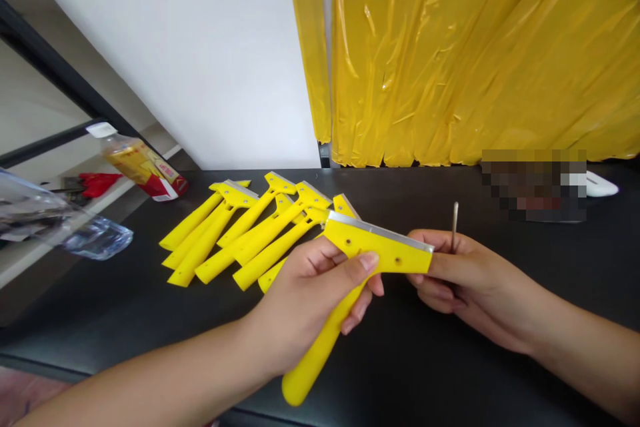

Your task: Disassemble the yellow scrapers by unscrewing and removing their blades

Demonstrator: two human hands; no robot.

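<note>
My left hand [320, 287] is closed around a yellow scraper [345, 303], its thumb pressed on the head. The head faces me, with two small holes and a silver metal strip along its top edge; the handle slants down to the left. Beside the head's right end is my right hand [465, 273], fingers curled around a thin metal rod [455, 220] that points upward. The rod's lower part is hidden, so I cannot tell its kind. Whether the right fingers touch the scraper is unclear. Several more yellow scrapers [250, 233] lie in a pile behind my left hand.
Everything rests on a black table [125, 320]. A drink bottle [145, 163] leans at the back left, near a clear plastic bottle [95, 233]. Yellow plastic sheeting [475, 53] hangs behind, next to a white panel [215, 47]. A white object [600, 185] lies at the back right.
</note>
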